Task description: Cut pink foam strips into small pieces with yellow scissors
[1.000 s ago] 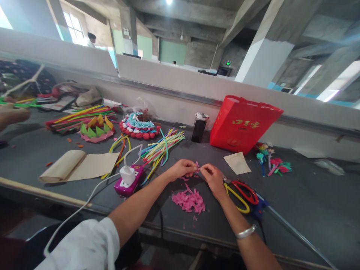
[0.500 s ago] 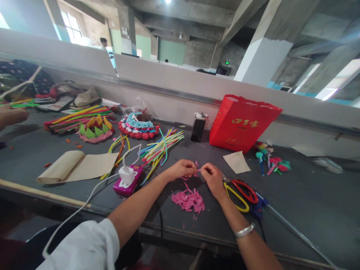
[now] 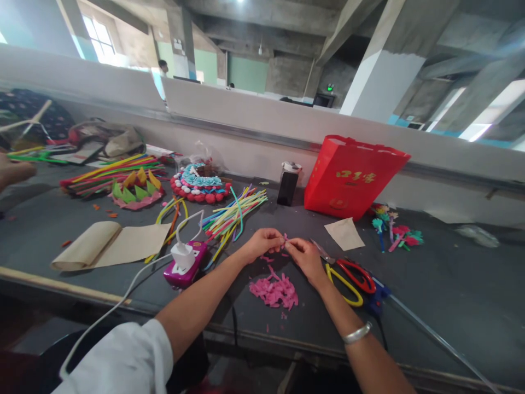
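Note:
Above the dark tabletop my left hand (image 3: 263, 245) and my right hand (image 3: 307, 259) meet fingertip to fingertip, both pinched closed on a small pink paper piece (image 3: 285, 237). Fingers hide most of that piece. Just below them lies a loose pile of pink paper strips (image 3: 274, 291), with a few stray strips between pile and hands. Beside my right forearm rest scissors (image 3: 356, 276) with one red and one yellow handle loop. A blue glue gun (image 3: 378, 295) with a long clear stick lies against them.
Left of my arms are a purple power strip (image 3: 186, 265) with a white plug and a brown paper roll (image 3: 110, 246). Farther back stand bundled craft stems (image 3: 238, 213), a black bottle (image 3: 289, 186) and a red bag (image 3: 355, 178). Another person's hand (image 3: 16, 171) shows at far left.
My right hand has moved slightly left and up, so its fingertips now touch my left hand's at the pink piece. The other person's hand shifted slightly left.

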### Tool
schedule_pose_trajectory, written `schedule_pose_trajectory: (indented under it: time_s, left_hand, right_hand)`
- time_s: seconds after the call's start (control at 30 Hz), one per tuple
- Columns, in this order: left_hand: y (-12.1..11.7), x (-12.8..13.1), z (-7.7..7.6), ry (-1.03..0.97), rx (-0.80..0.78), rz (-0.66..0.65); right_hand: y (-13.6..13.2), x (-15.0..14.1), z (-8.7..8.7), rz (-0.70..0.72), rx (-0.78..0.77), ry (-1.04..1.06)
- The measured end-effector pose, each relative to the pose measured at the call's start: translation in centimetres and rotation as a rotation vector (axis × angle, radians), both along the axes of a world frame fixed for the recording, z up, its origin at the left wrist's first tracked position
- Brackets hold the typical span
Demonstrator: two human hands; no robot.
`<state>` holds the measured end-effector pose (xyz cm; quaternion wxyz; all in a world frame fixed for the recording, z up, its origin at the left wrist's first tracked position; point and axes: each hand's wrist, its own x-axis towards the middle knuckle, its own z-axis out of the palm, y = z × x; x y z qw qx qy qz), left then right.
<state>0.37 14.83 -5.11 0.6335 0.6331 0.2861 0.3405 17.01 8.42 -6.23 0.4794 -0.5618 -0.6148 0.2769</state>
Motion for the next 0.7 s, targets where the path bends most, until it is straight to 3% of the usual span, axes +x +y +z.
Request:
schedule_pose_trajectory:
  time_s: [0.2, 0.4, 0.57, 0.7]
  left_hand:
    - [0.0, 0.0, 0.2, -0.036, 0.016, 0.041]
    - [0.8, -0.3, 0.4, -0.093, 0.046, 0.259]
    - [1.4, -0.5, -0.1, -0.085, 0.063, 0.434]
    - [1.5, -0.4, -0.4, -0.070, 0.070, 0.491]
  right_hand:
    - [0.1, 0.2, 0.1, -0.016, 0.019, -0.069]
    - [0.4, 1.3, 0.2, -0.165, 0.066, -0.183]
    - [-0.1, 1.5, 0.1, -0.030, 0.045, -0.357]
    - [-0.4, 0.9, -0.2, 0.021, 0.052, -0.465]
